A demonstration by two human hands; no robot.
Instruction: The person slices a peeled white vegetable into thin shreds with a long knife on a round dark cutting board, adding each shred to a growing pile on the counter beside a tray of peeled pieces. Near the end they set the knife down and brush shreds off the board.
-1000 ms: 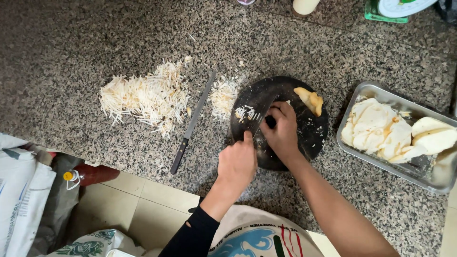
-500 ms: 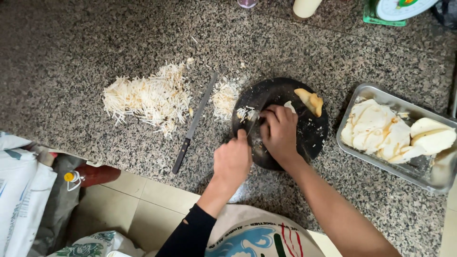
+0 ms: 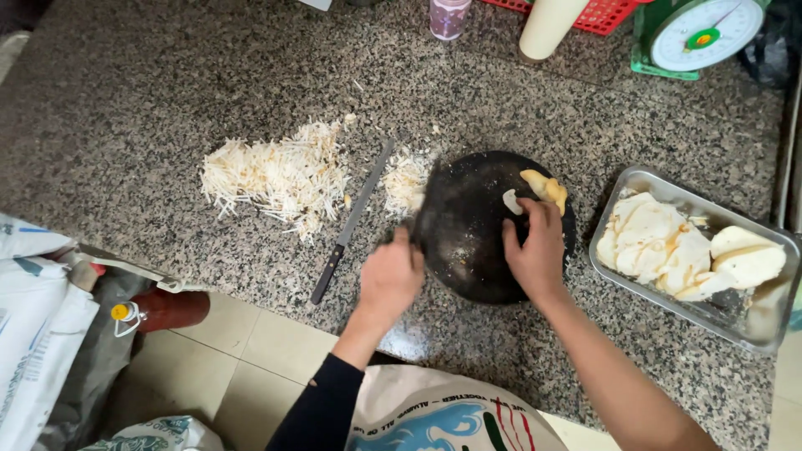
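Even, soft daylight, little shadow; the left hand is motion-blurred.

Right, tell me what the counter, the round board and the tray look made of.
Counter: polished speckled stone, likely granite, grey-brown flecks with slight sheen. Round board: dark, matte, probably stained wood; hard to confirm. Tray: shiny silver metal, likely stainless steel, with reflective rolled rim.

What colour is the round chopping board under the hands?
Black or very dark, dusted with pale shreds: the round chopping board, head view.
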